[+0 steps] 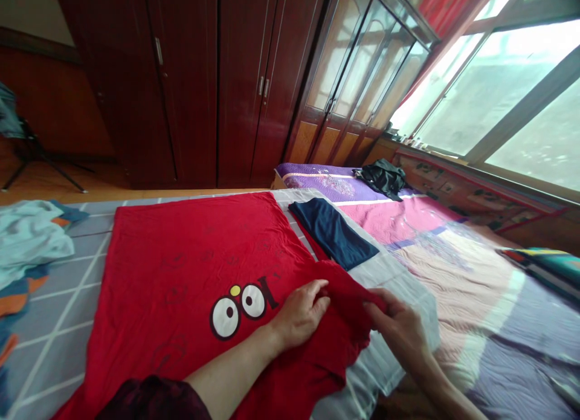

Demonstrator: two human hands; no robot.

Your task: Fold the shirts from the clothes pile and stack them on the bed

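A red T-shirt [190, 245] printed with two cartoon eyes and a yellow dot lies spread over the grey checked bed cover. Its upper part, on the right, is bunched and partly lifted. My left hand [301, 314] rests on the shirt just right of the printed eyes, thumb and fingers closed on the cloth; the fingertips are partly hidden. Farther right, my right hand [401, 320] pinches the shirt's edge between thumb and fingers. Beyond the hands lies a folded dark blue garment [333, 232], with a strip of red cloth beside it.
Light blue and orange clothes [31, 239] are heaped at the left. A second bed with a patterned cover [453, 275] stands on the right, bearing a black garment [383, 177] and a striped bundle [553, 269]. Dark red wardrobes [181, 87] line the back; a tripod [38, 154] stands far left.
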